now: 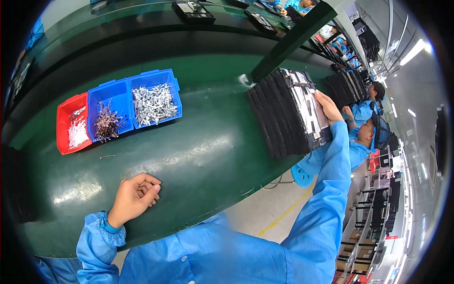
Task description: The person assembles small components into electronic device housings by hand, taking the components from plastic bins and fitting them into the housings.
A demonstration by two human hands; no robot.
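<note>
a: what is the right hand (329,108) on?

b: the top casing (309,111) of a stack of black casings (272,120), right of centre. its fingers lie flat over the far side; i can't tell whether they grip. the casings are flat, matte slabs, and the top one shows white and metallic strips.

a: and the left hand (137,198)?

b: lower left, curled into a loose fist, nothing visible in it, near the counter (203,158). that's smooth, glossy green, with bright glare patches.

a: edges and room?

b: the near edge bows from the lower left up toward the stack's base. a wide stretch of surface runs between stack and bins.

a: which bins?

b: upper left: a red bin (62,125) of thin white pieces, a middle blue bin (109,91) of tangled brownish wired parts, a right blue bin (150,79) of silvery-white pieces. one thin wired part (107,156) lies below them.

a: obstacles?

b: a dark green post (293,43) slants behind the stack; a co-worker (364,137) sits just beyond it.
</note>
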